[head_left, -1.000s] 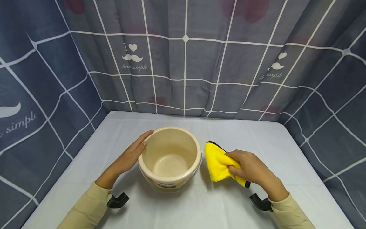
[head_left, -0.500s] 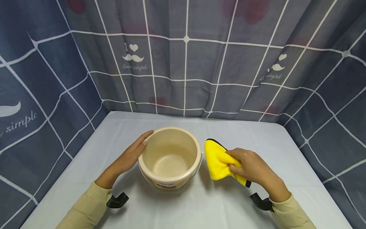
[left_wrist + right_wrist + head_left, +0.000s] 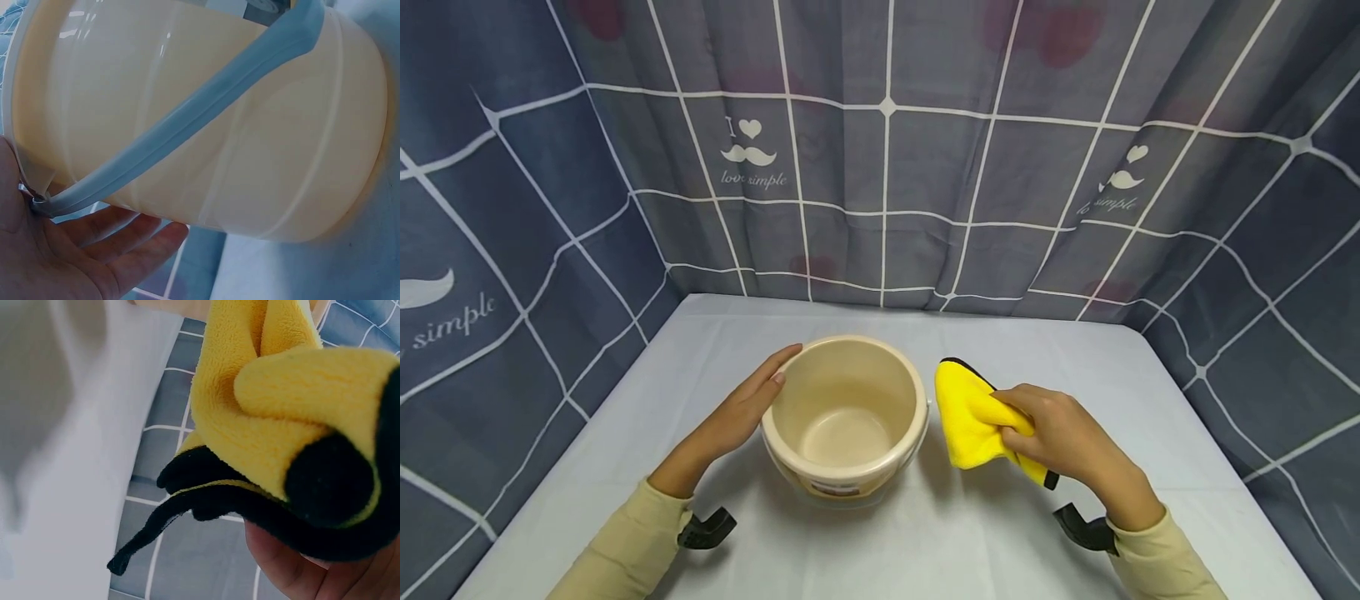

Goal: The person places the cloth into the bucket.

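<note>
A cream plastic bucket (image 3: 848,400) stands upright on the table, and nothing shows inside it. My left hand (image 3: 741,412) rests against the left of its rim, fingers straight along the outside and thumb at the rim's edge. The bucket's handle (image 3: 181,125) hangs slanting down its side in the left wrist view. Right of the bucket, my right hand (image 3: 1052,433) holds a bunched yellow cloth (image 3: 970,417) with black edging between thumb and fingers. A small gap separates cloth and bucket. In the right wrist view, folds of the cloth (image 3: 262,412) cover most of the fingers.
A white cloth covers the table (image 3: 955,542). Dark grey curtains (image 3: 925,167) with white grid lines enclose it at the back and both sides. A black wrist mount (image 3: 707,528) sticks out from the left sleeve, with another mount (image 3: 1084,528) on the right.
My right hand has shifted slightly, carrying the yellow cloth a little away from me. The left hand and the bucket have stayed in place.
</note>
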The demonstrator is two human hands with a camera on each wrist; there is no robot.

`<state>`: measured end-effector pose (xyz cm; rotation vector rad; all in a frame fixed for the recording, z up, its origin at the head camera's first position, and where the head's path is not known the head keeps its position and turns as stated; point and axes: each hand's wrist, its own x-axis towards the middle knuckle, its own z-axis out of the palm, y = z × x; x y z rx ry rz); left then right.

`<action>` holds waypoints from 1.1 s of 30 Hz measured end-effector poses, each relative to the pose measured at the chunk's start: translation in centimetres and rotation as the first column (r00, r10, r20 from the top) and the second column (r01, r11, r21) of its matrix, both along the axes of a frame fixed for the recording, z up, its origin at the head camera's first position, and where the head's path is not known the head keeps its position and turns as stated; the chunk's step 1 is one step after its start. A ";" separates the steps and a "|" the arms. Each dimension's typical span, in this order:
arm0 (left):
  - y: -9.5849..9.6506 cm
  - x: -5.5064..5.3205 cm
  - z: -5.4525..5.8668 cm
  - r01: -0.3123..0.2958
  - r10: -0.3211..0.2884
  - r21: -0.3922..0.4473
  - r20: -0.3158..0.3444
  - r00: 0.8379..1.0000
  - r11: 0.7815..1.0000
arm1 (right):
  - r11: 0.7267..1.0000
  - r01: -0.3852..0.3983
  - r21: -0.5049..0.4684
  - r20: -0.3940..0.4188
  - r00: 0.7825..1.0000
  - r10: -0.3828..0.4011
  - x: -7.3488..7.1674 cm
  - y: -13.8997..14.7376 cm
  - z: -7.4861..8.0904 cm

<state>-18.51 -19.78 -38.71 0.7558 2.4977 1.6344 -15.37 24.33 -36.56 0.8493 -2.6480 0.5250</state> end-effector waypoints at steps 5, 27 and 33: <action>0.1 0.1 -0.1 -0.002 0.002 -0.003 0.000 1.000 1.000 | 1.000 0.005 -0.006 -0.001 1.000 -0.005 0.1 0.1 0.3; -0.4 0.3 0.0 -0.010 0.010 0.010 0.021 1.000 1.000 | 0.997 -0.043 -0.059 -0.060 0.997 0.039 0.0 -0.9 0.8; -0.2 0.0 0.0 -0.007 0.007 0.004 0.027 1.000 1.000 | 0.997 -0.035 -0.062 -0.083 0.996 0.029 0.0 -0.9 1.2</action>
